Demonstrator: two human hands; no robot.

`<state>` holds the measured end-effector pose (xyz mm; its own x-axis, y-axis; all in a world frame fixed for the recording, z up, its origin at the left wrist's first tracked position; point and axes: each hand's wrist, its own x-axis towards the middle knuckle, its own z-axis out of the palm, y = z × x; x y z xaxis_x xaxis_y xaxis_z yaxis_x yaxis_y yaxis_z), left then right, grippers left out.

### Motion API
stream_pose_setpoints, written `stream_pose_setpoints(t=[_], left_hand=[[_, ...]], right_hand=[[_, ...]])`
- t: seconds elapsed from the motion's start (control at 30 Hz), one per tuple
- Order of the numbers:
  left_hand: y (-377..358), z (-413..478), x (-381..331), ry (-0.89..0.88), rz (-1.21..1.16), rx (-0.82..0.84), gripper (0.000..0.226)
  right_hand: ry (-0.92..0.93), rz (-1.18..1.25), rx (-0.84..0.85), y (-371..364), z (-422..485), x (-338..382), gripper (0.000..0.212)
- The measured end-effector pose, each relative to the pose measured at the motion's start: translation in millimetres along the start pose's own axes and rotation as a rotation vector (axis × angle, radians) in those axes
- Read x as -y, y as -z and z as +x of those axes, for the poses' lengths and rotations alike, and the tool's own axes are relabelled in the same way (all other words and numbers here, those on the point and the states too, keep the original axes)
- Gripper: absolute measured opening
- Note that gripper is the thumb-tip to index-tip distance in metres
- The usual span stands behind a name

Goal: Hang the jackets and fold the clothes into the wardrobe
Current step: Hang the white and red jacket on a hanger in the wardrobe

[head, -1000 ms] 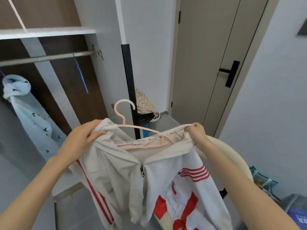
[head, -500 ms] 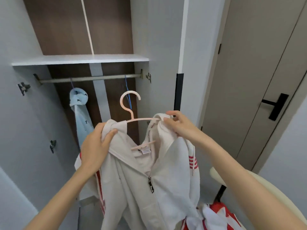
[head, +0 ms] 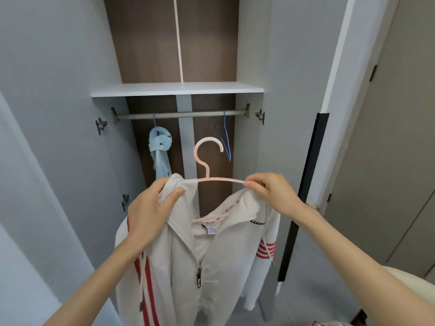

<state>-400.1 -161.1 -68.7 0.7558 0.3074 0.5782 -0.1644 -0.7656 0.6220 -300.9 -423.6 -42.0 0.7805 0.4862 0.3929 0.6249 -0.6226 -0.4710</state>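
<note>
1. The left hand (head: 153,208) is clenched on the left shoulder of a white zip-up hooded jacket with red stripes (head: 188,262), thumb pressed over the bunched cloth.
2. The right hand (head: 270,194) pinches the right arm of a pale pink plastic hanger (head: 208,165) together with the jacket's right shoulder, fingertips curled around the thin bar.
3. The jacket hangs from the hanger between both hands, front zip partly open, a white label showing inside the collar, and black script lettering on its right chest.
4. Red stripes run down the jacket's left side and band its right sleeve.
5. The hanger's hook stands upright and free, below the grey metal clothes rail (head: 181,114) and not touching it.
6. Measured from that rail: a light blue garment with small dark marks (head: 160,151) hangs from its left part on a thin hanger, behind and above the left hand.
7. A thin blue wire hanger (head: 226,137) hangs bare from the rail's right part, just behind the pink hook.
8. Directly above the rail sits a white wardrobe shelf (head: 176,89), with dark brown wood-grain back panel (head: 146,43) behind both.
9. Right of the rail stands the grey wardrobe side wall, then a black vertical strip (head: 306,196), and beyond it a beige door (head: 388,161).
</note>
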Motion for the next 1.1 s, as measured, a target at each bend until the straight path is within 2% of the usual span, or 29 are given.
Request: stream_pose_setpoints(t=[0.07,0.17,0.23,0.3,0.37,0.43,0.5,0.53,0.57,0.7,0.77,0.83,0.9,0.97,1.1], left_hand=[[-6.7,5.9,3.1,-0.005,0.036,0.002,0.027],[-16.9,20.6,12.2,0.010,0.040,-0.009,0.040],[-23.5,34.0,22.2,0.026,0.053,-0.038,0.042],[-31.5,48.5,32.6,0.054,0.069,-0.072,0.039],[-38.9,64.3,41.2,0.074,0.083,-0.102,0.035],[-41.2,82.8,46.1,0.084,0.071,-0.138,0.032],[-42.5,102.8,47.0,0.045,0.104,-0.150,0.033],[-44.2,112.5,46.2,0.016,0.120,-0.136,0.033],[-46.9,121.4,45.2,-0.004,0.128,-0.119,0.035],[-61.8,146.2,50.3,-0.023,0.168,-0.075,0.034],[-64.1,155.4,56.3,-0.029,0.182,-0.066,0.033],[-62.3,164.0,63.1,-0.028,0.182,-0.068,0.032],[-58.4,172.2,70.4,-0.029,0.181,-0.060,0.028],[-53.4,179.6,78.3,-0.028,0.174,-0.052,0.025],[-39.8,188.3,95.6,-0.017,0.120,-0.059,0.029]], right_hand=[[0.073,-0.104,0.007,-14.6,23.3,-0.1,0.023],[0.097,0.004,0.013,-34.2,57.4,-12.4,0.015],[0.154,0.030,-0.030,-46.7,79.2,-25.4,0.011],[0.188,0.021,-0.111,-58.6,102.1,-42.6,0.019],[0.072,0.025,-0.221,-72.4,122.9,-68.0,0.041],[-0.226,0.208,-0.298,-90.0,136.6,-95.5,0.054],[-0.552,0.630,-0.196,-110.3,148.1,-115.7,0.062],[-0.662,0.807,-0.103,-121.9,154.4,-124.4,0.064],[-0.715,0.870,-0.006,-134.0,160.5,-133.3,0.064],[-0.614,0.654,0.417,-180.0,172.8,-151.9,0.046],[-0.475,0.646,0.697,-204.0,170.9,-147.1,0.046],[-0.338,0.660,0.890,-226.9,171.1,-132.0,0.050],[-0.235,0.644,0.922,-249.9,175.7,-114.3,0.054],[-0.209,0.634,0.841,-272.2,185.0,-101.1,0.055],[-0.183,0.598,0.801,-301.4,206.8,-86.4,0.035]])
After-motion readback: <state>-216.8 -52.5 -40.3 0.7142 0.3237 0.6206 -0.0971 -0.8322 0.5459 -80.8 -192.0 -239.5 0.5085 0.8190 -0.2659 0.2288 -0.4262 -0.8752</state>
